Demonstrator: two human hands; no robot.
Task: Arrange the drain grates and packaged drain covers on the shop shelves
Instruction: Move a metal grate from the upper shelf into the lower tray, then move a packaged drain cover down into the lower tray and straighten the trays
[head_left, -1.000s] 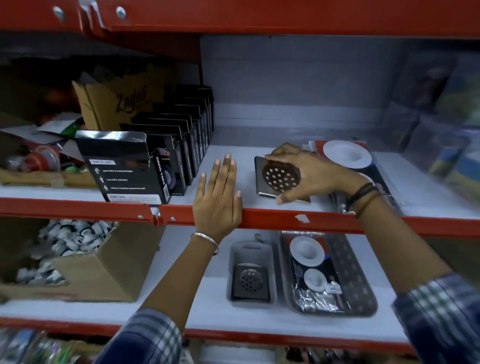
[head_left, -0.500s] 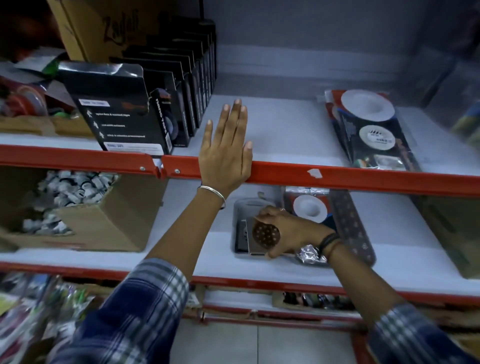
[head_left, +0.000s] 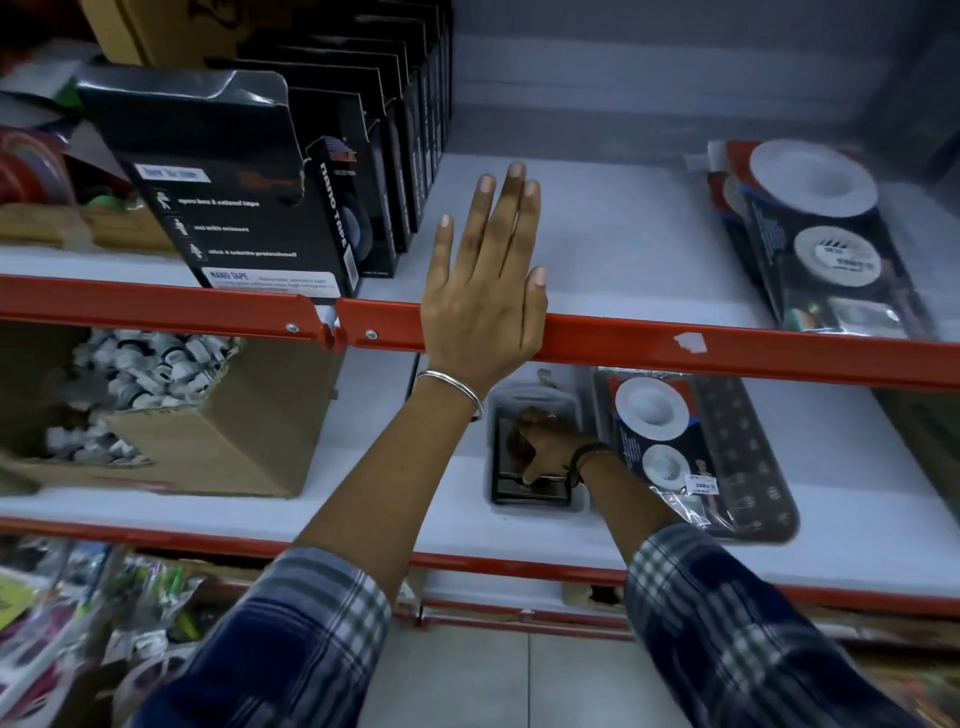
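My left hand (head_left: 485, 283) lies flat and open on the red front rail (head_left: 675, 345) of the upper shelf. On the lower shelf my right hand (head_left: 545, 447) presses a square metal drain grate (head_left: 511, 486) down onto a clear packaged grate (head_left: 535, 402); my fingers hide most of the grate. Beside it to the right lies a packaged drain cover (head_left: 691, 452) with two white discs. Another packaged drain cover (head_left: 821, 239) lies on the upper shelf at the right.
Black nano tape boxes (head_left: 234, 192) stand in a row on the upper shelf left of my left hand. A cardboard box of small white fittings (head_left: 156, 410) sits on the lower shelf at the left. Mixed goods fill the bottom left.
My right hand carried the square grate from the upper shelf down to the lower shelf and set it on the clear packaged grate. My left hand stayed on the rail.
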